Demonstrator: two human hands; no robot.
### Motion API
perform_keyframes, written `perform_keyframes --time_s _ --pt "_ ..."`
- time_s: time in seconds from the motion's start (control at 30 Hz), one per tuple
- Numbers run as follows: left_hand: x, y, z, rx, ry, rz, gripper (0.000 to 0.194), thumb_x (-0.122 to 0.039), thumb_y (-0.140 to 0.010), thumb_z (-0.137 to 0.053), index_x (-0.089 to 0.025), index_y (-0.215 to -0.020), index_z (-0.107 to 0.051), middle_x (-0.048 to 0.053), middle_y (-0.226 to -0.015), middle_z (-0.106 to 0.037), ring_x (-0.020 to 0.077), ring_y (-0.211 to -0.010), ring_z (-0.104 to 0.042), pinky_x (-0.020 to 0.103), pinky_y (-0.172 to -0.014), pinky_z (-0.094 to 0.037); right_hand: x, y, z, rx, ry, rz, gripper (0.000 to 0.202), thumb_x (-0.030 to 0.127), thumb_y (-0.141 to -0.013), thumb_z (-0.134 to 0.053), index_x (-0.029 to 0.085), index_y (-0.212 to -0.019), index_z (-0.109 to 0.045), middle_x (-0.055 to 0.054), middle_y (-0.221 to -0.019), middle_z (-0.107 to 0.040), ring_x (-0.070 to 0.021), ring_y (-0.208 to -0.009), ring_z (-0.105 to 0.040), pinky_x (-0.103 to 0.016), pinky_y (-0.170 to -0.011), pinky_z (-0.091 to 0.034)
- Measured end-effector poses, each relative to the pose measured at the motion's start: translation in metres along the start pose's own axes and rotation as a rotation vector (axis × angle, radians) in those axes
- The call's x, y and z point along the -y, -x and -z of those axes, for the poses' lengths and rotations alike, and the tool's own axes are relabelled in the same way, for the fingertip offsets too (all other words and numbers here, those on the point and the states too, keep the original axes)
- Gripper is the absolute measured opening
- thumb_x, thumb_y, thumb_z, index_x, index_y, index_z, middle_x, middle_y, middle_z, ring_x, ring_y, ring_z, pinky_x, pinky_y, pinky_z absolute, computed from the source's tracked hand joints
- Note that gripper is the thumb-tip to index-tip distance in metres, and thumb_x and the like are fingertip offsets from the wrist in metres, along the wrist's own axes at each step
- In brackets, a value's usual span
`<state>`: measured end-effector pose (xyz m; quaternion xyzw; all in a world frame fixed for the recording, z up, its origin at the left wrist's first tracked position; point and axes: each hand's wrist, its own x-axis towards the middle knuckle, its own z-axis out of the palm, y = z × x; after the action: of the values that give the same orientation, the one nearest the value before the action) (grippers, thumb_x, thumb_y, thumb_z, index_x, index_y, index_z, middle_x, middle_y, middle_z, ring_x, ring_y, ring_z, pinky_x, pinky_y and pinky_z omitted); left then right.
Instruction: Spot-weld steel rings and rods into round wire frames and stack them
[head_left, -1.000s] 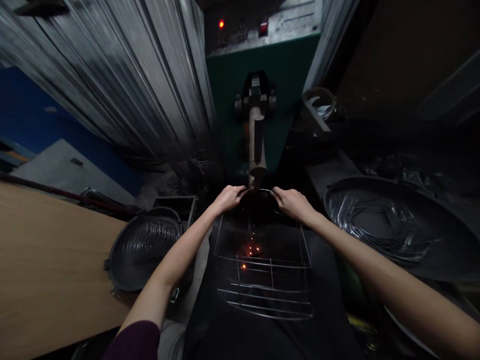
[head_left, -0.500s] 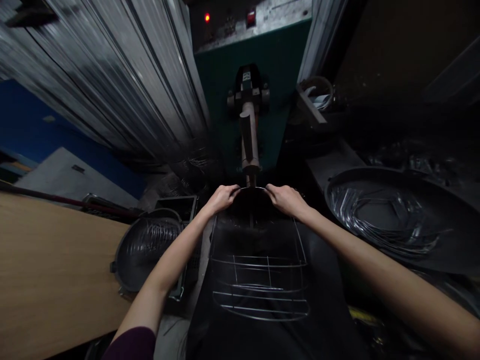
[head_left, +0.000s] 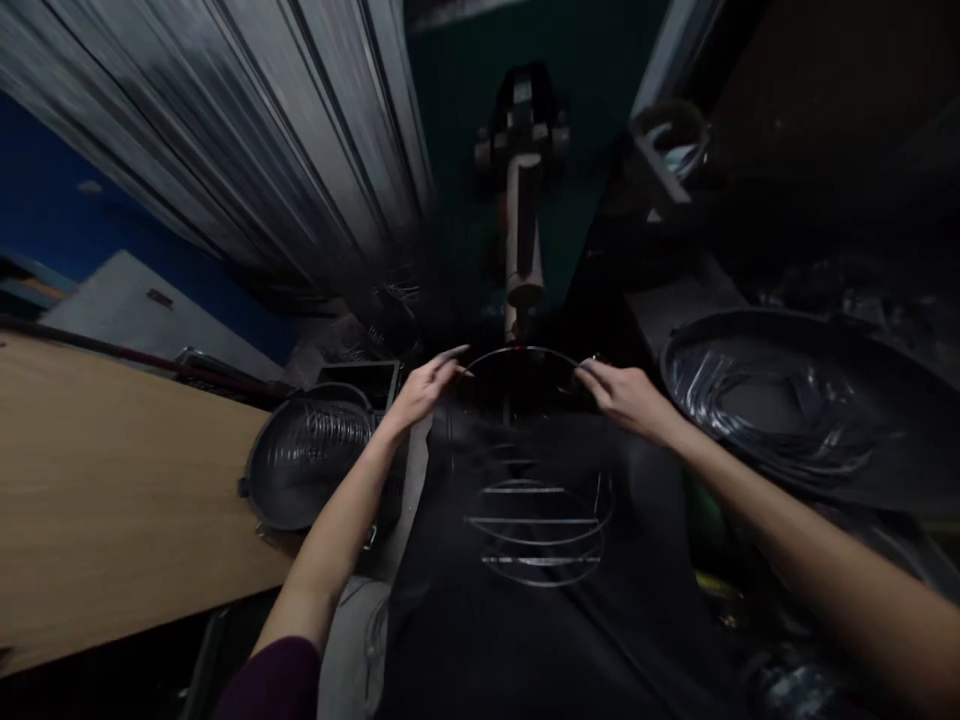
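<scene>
A wire basket [head_left: 541, 541] of thin metal rods and round rings stands before me, its upper ring arched against the tip of a machine's electrode arm [head_left: 523, 235]. A small red glow shows where ring and tip meet. At the ring's left side is my left hand [head_left: 421, 394], index finger stretched and thumb apart, with the wire passing close to the fingertips. My right hand [head_left: 619, 395] pinches the same ring on its right side. Motion blurs the basket's middle, and its lower rings hang over a dark apron [head_left: 480, 640].
On the right is a wide dark pan [head_left: 892, 470] with bundled wire rings [head_left: 757, 420]. A round dark pan [head_left: 281, 490] holding bent wires stands at left, beside a wooden board [head_left: 120, 500]. The green machine body [head_left: 450, 110] rises ahead, next to corrugated sheeting [head_left: 262, 120].
My hands have moved farther apart along the ring. The left fingers have loosened and spread. The basket has shifted and blurred, a red glow has appeared at the tip, and the view has tilted down.
</scene>
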<state>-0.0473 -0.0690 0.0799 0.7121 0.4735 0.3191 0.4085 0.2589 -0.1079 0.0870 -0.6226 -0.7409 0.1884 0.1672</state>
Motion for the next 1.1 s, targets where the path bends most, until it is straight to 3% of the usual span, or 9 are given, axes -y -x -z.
perform_keyframes --time_s 0.1,0.17,0.27,0.37,0.47,0.67,0.8,0.97,1.1 --pt "0.033 0.063 -0.007 -0.223 0.332 0.345 0.043 -0.051 -0.08 -0.058 -0.01 -0.091 -0.068 0.009 -0.08 -0.07 0.016 -0.077 -0.064 0.025 -0.075 -0.047 -0.003 0.017 0.013 -0.094 0.016 -0.08 0.03 0.034 -0.092 -0.032 0.02 -0.091 -0.058 -0.005 -0.068 -0.059 -0.0186 -0.061 -0.055 -0.026 -0.062 -0.038" --pt "0.051 0.096 -0.031 -0.074 0.559 0.658 0.046 -0.051 -0.07 -0.069 -0.005 -0.077 -0.068 0.011 -0.066 -0.067 0.0176 -0.063 -0.063 0.028 -0.064 -0.049 -0.009 0.023 0.023 -0.128 0.019 -0.15 0.031 0.034 -0.092 -0.031 0.02 -0.091 -0.058 -0.006 -0.07 -0.059 -0.0194 -0.064 -0.056 -0.027 -0.064 -0.039" --pt "0.055 0.115 -0.076 0.067 0.976 0.836 0.049 -0.055 -0.076 -0.061 -0.007 -0.086 -0.068 0.016 -0.081 -0.069 0.0217 -0.077 -0.067 0.032 -0.071 -0.052 -0.019 0.028 0.03 -0.194 -0.073 -0.187 0.03 0.035 -0.09 -0.032 0.019 -0.092 -0.058 -0.006 -0.072 -0.06 -0.0192 -0.067 -0.056 -0.027 -0.066 -0.04" --pt "0.041 0.104 -0.095 -0.136 1.234 0.869 0.04 -0.049 -0.085 -0.051 -0.012 -0.09 -0.066 0.011 -0.082 -0.069 0.0201 -0.083 -0.067 0.032 -0.076 -0.053 -0.029 0.035 0.025 -0.185 -0.35 -0.106 0.03 0.037 -0.089 -0.036 0.018 -0.094 -0.058 -0.005 -0.078 -0.061 -0.0178 -0.072 -0.058 -0.027 -0.07 -0.042" --pt "0.033 0.083 -0.09 -0.397 1.271 0.828 0.024 -0.035 -0.089 -0.049 -0.016 -0.086 -0.064 -0.004 -0.046 -0.051 0.0125 -0.057 -0.061 0.028 -0.067 -0.052 -0.035 0.043 0.008 -0.11 -0.658 -0.03 0.029 0.04 -0.087 -0.042 0.017 -0.092 -0.059 -0.004 -0.081 -0.063 -0.0165 -0.076 -0.059 -0.027 -0.074 -0.045" --pt "0.025 0.048 -0.084 -0.493 1.26 0.754 0.028 -0.019 -0.091 -0.037 -0.013 -0.08 -0.062 -0.009 -0.034 -0.025 0.0047 -0.033 -0.026 0.015 -0.049 -0.039 -0.059 0.04 -0.033 -0.333 -0.783 -0.152 0.032 0.041 -0.089 -0.043 0.017 -0.091 -0.064 -0.002 -0.076 -0.065 -0.015 -0.074 -0.06 -0.026 -0.075 -0.045" --pt "0.015 0.037 -0.084 -0.594 1.113 0.758 0.021 -0.021 -0.087 -0.046 -0.015 -0.073 -0.061 -0.008 -0.034 -0.026 0.0063 -0.036 -0.029 0.017 -0.05 -0.039 -0.134 0.057 -0.023 -0.219 -0.414 -0.33 0.038 0.035 -0.091 -0.04 0.017 -0.118 -0.06 -0.007 -0.107 -0.067 -0.0156 -0.094 -0.061 -0.027 -0.085 -0.044" --pt "0.005 0.026 -0.084 -0.704 1.019 0.699 0.02 -0.026 -0.085 -0.049 -0.016 -0.069 -0.058 -0.009 -0.034 -0.024 0.0065 -0.037 -0.027 0.019 -0.057 -0.042 -0.242 0.089 0.003 -0.136 0.144 -0.785 0.027 0.022 -0.082 -0.054 0.005 -0.098 -0.067 -0.021 -0.099 -0.066 -0.0266 -0.094 -0.061 -0.034 -0.079 -0.044" --pt "0.002 0.02 -0.085 -0.686 1.0 0.647 0.024 -0.03 -0.087 -0.047 -0.016 -0.072 -0.059 -0.009 -0.034 -0.025 0.0071 -0.038 -0.028 0.018 -0.054 -0.039 -0.258 0.112 0.01 -0.133 0.199 -0.842 0.029 0.027 -0.084 -0.051 0.007 -0.101 -0.064 -0.021 -0.1 -0.065 -0.0272 -0.091 -0.061 -0.033 -0.076 -0.043"
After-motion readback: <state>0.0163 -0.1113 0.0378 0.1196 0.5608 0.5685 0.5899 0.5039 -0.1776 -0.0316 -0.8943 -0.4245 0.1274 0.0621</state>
